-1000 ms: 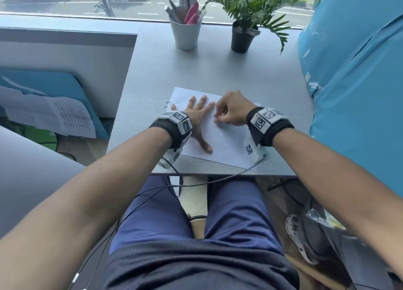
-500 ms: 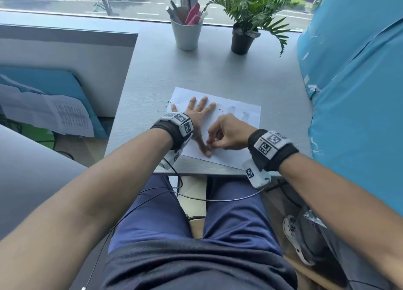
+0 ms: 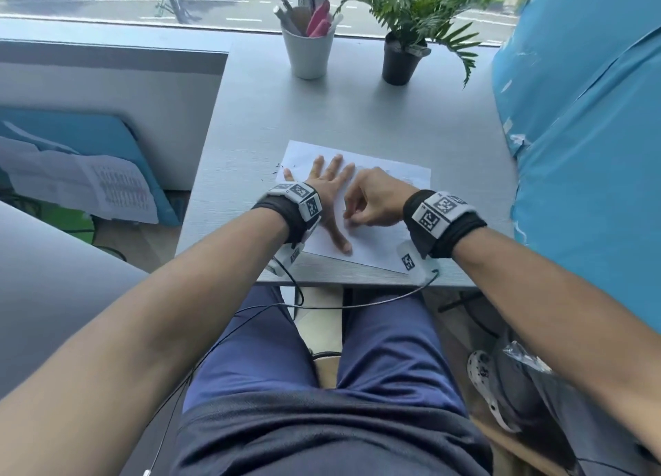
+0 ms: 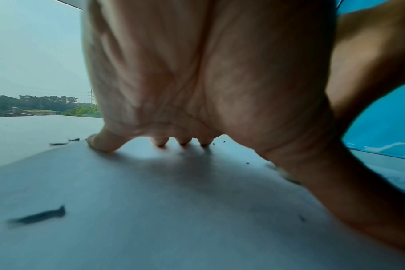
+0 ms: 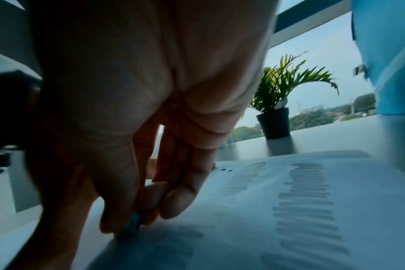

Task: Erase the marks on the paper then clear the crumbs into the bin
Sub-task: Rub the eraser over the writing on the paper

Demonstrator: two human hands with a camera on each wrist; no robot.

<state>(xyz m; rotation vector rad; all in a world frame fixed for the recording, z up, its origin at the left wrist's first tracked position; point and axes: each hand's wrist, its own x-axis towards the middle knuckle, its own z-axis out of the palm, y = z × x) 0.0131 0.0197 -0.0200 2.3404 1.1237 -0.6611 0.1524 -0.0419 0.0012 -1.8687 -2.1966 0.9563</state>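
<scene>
- While the left hand (image 3: 323, 189) is lying flat with fingers spread and straight, it is pressing the sheet of paper (image 3: 379, 239) onto the grey desk (image 3: 357, 118) near the desk's front edge.
- Right hand (image 3: 372, 202): fingers are curling together and pinching a small blue-green eraser (image 5: 131, 225), whose lower end is touching the paper just beside the left thumb.
- Pencil marks (image 5: 305, 206): grey smudged columns are showing on the paper's right part, away from the eraser.
- Eraser crumbs (image 4: 37, 217): dark shreds are lying on the paper beside the left hand and on the desk off its left edge (image 3: 275, 169).
- White cup (image 3: 308, 55): standing upright at the desk's far edge by the window, it is holding pens and pink-handled items; their exact kinds cannot be told.
- Black pot (image 3: 400, 62): standing just right of the cup, apart from it, it is holding a green palm-like plant (image 3: 411, 7).
</scene>
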